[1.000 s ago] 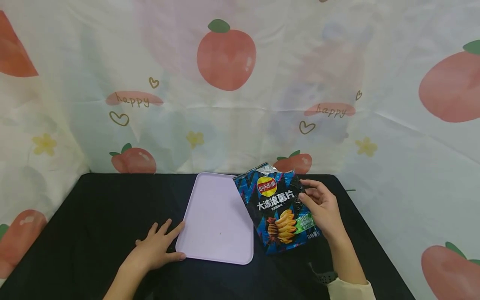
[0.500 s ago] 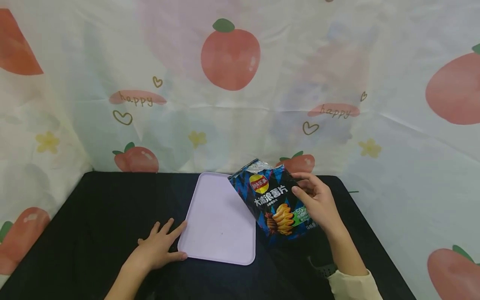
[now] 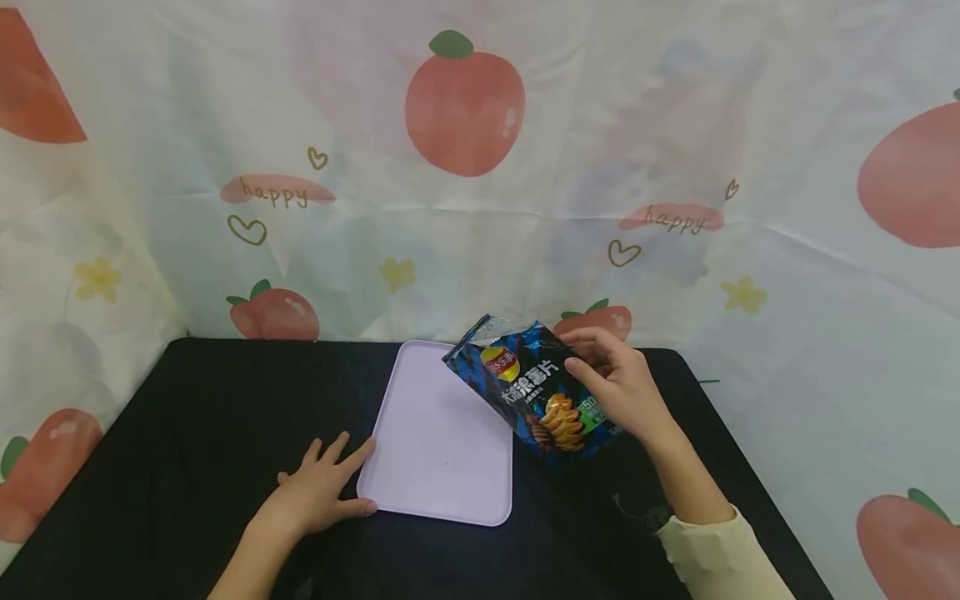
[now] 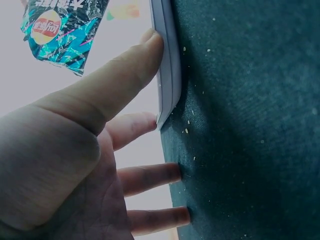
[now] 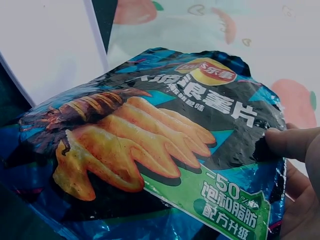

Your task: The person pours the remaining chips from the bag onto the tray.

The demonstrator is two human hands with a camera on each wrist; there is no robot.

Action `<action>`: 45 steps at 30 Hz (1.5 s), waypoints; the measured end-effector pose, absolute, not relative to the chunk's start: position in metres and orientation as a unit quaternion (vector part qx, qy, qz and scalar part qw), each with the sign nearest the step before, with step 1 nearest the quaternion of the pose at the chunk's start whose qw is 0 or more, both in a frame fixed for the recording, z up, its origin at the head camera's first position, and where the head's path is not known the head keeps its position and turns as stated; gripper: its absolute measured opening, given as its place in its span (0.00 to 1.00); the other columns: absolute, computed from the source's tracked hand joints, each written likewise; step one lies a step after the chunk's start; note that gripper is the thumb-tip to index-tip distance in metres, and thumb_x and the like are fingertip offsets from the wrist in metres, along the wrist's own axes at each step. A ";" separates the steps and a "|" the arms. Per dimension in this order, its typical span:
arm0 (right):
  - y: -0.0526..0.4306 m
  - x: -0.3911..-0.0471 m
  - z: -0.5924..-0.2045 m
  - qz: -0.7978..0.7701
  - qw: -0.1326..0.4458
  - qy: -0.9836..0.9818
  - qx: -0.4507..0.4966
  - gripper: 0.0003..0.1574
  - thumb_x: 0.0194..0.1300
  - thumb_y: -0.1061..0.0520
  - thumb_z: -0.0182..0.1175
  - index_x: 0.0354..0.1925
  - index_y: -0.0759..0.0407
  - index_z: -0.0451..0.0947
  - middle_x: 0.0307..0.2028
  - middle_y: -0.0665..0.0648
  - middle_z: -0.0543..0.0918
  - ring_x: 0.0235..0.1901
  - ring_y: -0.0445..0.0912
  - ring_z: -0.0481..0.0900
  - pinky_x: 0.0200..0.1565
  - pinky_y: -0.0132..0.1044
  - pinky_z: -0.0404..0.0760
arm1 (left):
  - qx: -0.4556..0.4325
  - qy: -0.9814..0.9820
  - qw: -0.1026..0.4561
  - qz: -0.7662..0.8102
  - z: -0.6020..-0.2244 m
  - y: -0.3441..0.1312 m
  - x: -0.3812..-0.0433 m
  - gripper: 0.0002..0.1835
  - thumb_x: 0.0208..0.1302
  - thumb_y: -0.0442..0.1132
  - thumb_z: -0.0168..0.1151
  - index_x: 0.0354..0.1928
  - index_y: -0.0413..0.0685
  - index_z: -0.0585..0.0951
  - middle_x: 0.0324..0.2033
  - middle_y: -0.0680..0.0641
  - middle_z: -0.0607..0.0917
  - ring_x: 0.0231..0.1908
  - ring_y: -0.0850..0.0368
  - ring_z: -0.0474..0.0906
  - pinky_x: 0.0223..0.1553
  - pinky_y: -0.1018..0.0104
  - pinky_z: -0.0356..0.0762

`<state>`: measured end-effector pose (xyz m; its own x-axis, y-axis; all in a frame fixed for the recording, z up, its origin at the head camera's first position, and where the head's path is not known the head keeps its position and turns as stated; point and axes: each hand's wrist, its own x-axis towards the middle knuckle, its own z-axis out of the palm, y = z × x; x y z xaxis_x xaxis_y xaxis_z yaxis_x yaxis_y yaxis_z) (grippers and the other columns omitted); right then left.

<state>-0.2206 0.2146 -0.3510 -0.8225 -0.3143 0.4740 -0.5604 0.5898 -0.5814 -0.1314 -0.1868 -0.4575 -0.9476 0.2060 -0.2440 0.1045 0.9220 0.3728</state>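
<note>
A blue-and-black Lay's chip bag [image 3: 561, 423] is tilted, its silvery top end leaning left over the far right part of a pale lilac tray [image 3: 427, 467]. My right hand [image 3: 618, 387] pinches the bag by its right side; in the right wrist view the thumb [image 5: 290, 142] presses on the printed front. What is inside the bag is hidden. At the tray's near left corner my left hand [image 3: 318, 487] rests with spread fingers. Its thumb and forefinger touch the tray rim [image 4: 169, 65] in the left wrist view, and the other fingertips reach the cloth.
A black cloth [image 3: 217, 433] covers the table. Small pale crumbs [image 4: 186, 131] dot it beside the tray. Behind and at the sides hangs a white curtain [image 3: 510, 250] printed with fruit. A dark strap-like object [image 3: 648, 517] lies near the right sleeve [image 3: 712, 550].
My right hand has moved the bag left and slightly away, tipping its top end further over the tray. The left hand keeps its place at the tray.
</note>
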 end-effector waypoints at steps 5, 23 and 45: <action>0.208 -0.225 -0.344 0.358 0.154 -0.877 0.281 0.17 0.70 0.60 0.63 0.56 0.53 0.79 0.45 0.56 0.88 0.36 0.45 0.86 0.35 0.36 0.82 | 0.081 0.971 0.136 0.179 -0.457 -0.187 -0.133 0.50 0.52 0.66 0.70 0.76 0.58 0.63 0.73 0.33 0.62 0.69 0.18 0.52 0.46 0.11 0.55; 0.187 -0.231 -0.329 0.311 0.126 -0.881 0.333 0.18 0.69 0.60 0.63 0.56 0.48 0.79 0.40 0.52 0.89 0.33 0.40 0.84 0.33 0.38 0.80 | 0.075 0.972 0.135 0.174 -0.460 -0.187 -0.133 0.50 0.52 0.66 0.70 0.75 0.59 0.64 0.73 0.34 0.62 0.69 0.18 0.52 0.47 0.11 0.54; 0.164 -0.234 -0.313 0.245 0.104 -0.892 0.365 0.17 0.69 0.59 0.63 0.55 0.47 0.81 0.45 0.52 0.88 0.43 0.44 0.87 0.40 0.41 0.84 | 0.070 0.972 0.140 0.176 -0.460 -0.186 -0.132 0.50 0.52 0.66 0.70 0.76 0.59 0.63 0.73 0.34 0.61 0.70 0.18 0.51 0.47 0.11 0.53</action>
<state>-0.2336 0.1638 -0.3132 -0.7121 -0.6003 0.3641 -0.7020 0.6140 -0.3608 -0.1325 -0.1858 -0.4599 -0.9508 0.1859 -0.2479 0.0871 0.9282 0.3619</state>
